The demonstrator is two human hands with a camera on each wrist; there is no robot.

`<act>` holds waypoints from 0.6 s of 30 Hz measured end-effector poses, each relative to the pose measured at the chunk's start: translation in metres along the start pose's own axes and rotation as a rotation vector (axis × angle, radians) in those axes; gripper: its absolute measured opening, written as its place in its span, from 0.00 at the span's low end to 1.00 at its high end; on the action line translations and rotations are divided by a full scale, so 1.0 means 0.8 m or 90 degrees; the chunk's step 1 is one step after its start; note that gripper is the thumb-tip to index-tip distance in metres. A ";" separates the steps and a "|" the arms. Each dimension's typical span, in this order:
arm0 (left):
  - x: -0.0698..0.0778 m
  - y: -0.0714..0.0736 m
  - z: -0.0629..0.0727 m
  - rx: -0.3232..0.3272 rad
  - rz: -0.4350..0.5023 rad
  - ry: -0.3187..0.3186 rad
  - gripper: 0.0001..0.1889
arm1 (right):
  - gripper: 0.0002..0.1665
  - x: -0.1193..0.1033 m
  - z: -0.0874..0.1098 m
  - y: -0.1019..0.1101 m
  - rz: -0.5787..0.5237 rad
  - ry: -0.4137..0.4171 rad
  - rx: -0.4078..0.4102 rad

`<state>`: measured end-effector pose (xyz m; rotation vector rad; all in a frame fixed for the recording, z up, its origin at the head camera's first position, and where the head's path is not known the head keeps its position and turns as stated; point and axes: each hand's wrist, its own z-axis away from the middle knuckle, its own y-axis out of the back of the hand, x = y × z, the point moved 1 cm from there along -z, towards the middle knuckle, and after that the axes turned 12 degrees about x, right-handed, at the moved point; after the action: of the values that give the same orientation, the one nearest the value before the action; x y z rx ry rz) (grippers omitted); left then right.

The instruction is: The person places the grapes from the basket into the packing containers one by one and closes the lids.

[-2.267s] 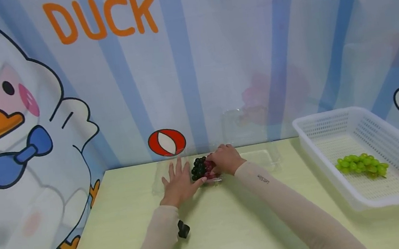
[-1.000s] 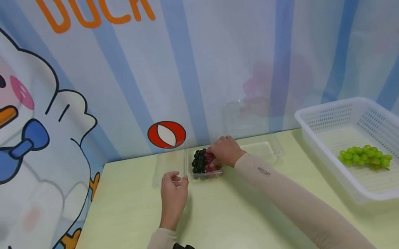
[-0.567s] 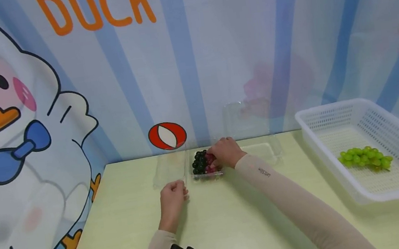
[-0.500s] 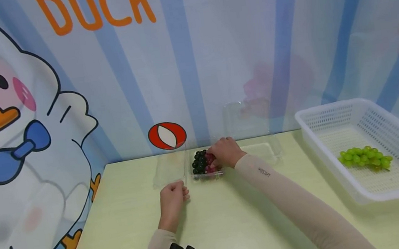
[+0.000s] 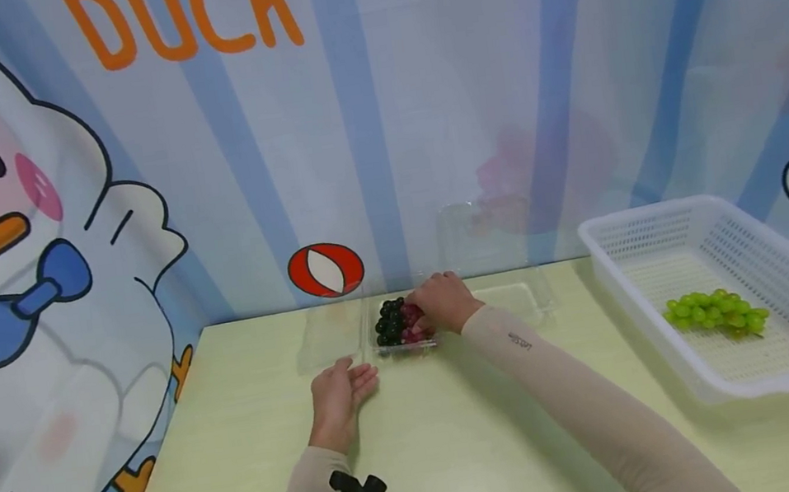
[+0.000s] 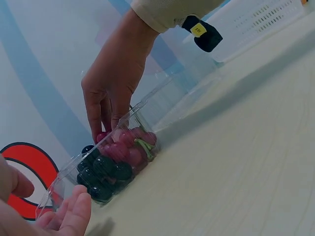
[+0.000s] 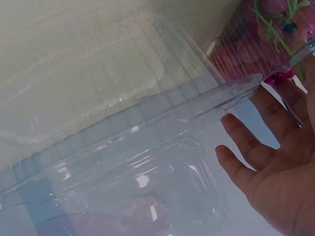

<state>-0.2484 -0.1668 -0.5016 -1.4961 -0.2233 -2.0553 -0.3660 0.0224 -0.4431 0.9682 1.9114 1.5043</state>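
Observation:
Red grapes [image 6: 117,150] and dark grapes [image 6: 96,178] lie side by side in a clear plastic clamshell box [image 5: 408,347], the red ones on the right. From above, my right hand [image 5: 444,302] reaches into the box and pinches the red grapes with its fingertips; in the right wrist view, the other fingers of the right hand [image 7: 280,162] stand off in a loose curve. A green stem [image 6: 144,147] shows through the box wall. My left hand [image 5: 335,399] is palm up just in front and left of the box, holding nothing, its fingers [image 6: 74,211] relaxed.
The box's clear lid [image 5: 331,336] lies folded out to the left. A second clear box [image 5: 522,304] stands open on the right, its lid [image 5: 471,236] raised against the curtain. Farther right, a white basket [image 5: 644,321] holds green grapes [image 5: 718,313].
My left hand has drawn back from the box toward me, curled its fingers, then turned palm up and loosened them. My right hand has stayed at the red grapes.

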 end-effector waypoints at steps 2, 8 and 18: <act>0.002 0.001 -0.003 0.008 0.009 0.000 0.24 | 0.24 0.000 -0.001 -0.001 0.000 0.000 0.003; 0.005 0.004 -0.008 0.027 0.029 -0.012 0.24 | 0.26 0.000 -0.003 0.000 0.003 0.003 0.006; 0.007 0.010 -0.016 0.106 0.008 -0.048 0.21 | 0.23 0.004 -0.002 0.007 -0.006 0.016 -0.017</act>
<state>-0.2556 -0.1814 -0.5026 -1.4695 -0.4036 -1.9214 -0.3678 0.0246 -0.4371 0.9322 1.9066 1.5399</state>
